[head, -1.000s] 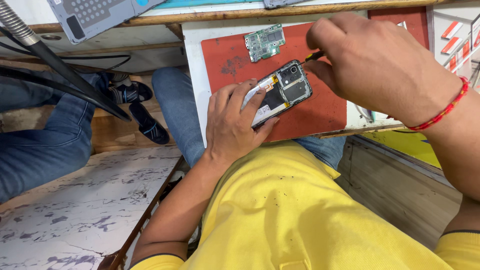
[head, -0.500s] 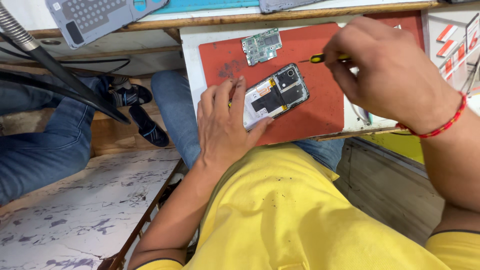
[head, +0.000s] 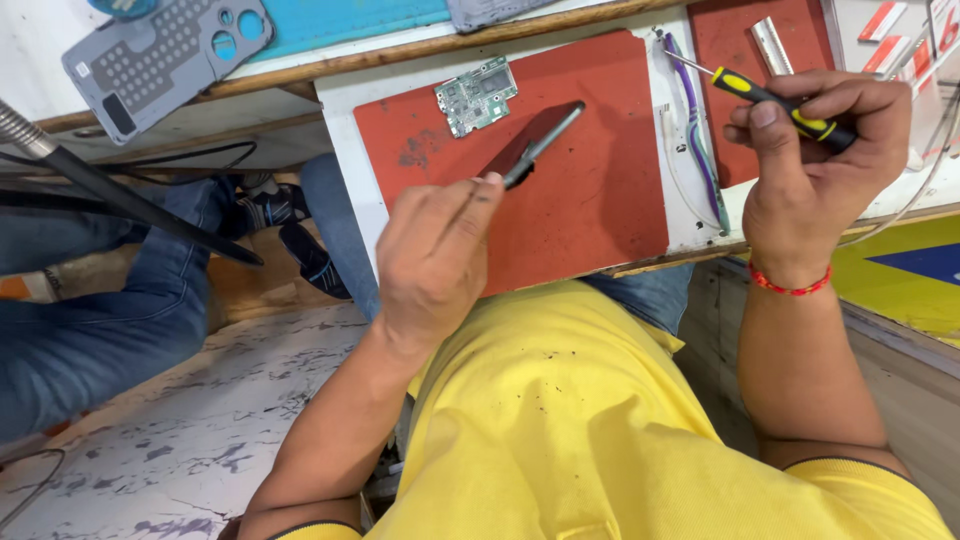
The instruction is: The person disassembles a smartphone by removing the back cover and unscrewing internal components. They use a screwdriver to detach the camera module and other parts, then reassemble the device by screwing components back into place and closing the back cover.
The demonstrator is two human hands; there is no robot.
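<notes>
My left hand (head: 432,262) grips an opened phone (head: 533,145) and holds it tilted on edge above the red work mat (head: 600,200). The phone's inside faces away, so I see only its dark rim. My right hand (head: 815,165) is off to the right of the mat, fingers closed around a screwdriver (head: 760,92) with a black and yellow handle, its tip pointing up and left. A green circuit board (head: 476,96) lies flat on the mat's far edge, just beyond the phone.
A purple toothbrush (head: 693,130) lies at the mat's right edge. A grey phone back cover (head: 165,55) rests at the far left. Another person's jeans-clad legs (head: 90,320) and sandalled feet (head: 290,230) sit to the left, under a black lamp arm (head: 120,195).
My left hand has tipped the phone from flat up onto its edge. My right hand has pulled the screwdriver away from the phone, out to the right.
</notes>
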